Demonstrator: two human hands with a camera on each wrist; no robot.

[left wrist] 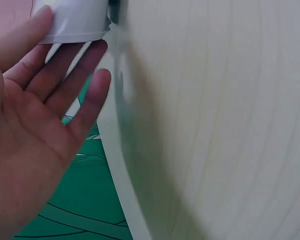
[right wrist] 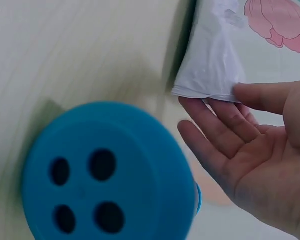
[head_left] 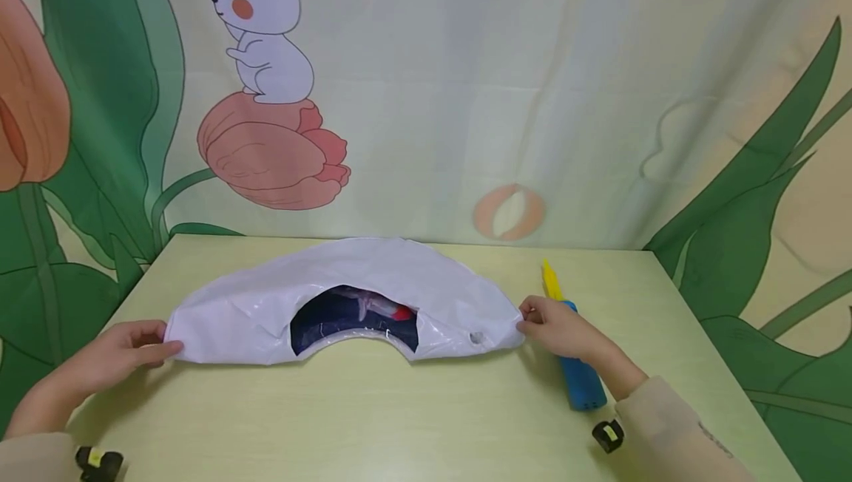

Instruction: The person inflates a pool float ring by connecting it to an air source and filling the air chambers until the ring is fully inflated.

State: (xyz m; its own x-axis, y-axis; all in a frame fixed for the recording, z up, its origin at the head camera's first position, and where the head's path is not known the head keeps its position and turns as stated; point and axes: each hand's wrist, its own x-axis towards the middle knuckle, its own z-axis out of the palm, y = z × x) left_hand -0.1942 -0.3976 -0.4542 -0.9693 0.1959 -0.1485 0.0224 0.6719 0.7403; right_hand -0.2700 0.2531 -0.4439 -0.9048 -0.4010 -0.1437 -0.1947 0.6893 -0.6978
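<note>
A flat, uninflated swim ring (head_left: pixel 373 264), glossy white and folded into a half-moon, is stretched between my two hands above the table. Its curved opening reveals a dark inner side (head_left: pixel 333 319) with a red and pale print. My left hand (head_left: pixel 113 356) pinches the left end, thumb on top and fingers beneath, as the left wrist view also shows. At the opposite end, my right hand (head_left: pixel 562 330) pinches the corner between thumb and fingers. Just beside that hand lies a blue hand pump (head_left: pixel 584 386) with a yellow nozzle (head_left: pixel 550 280); its holed end faces the right wrist camera.
The pale wood-grain table (head_left: pixel 373 423) ends at a printed cloth backdrop (head_left: pixel 426 112) with a rabbit and flowers. Small black devices with yellow labels hang near both cuffs.
</note>
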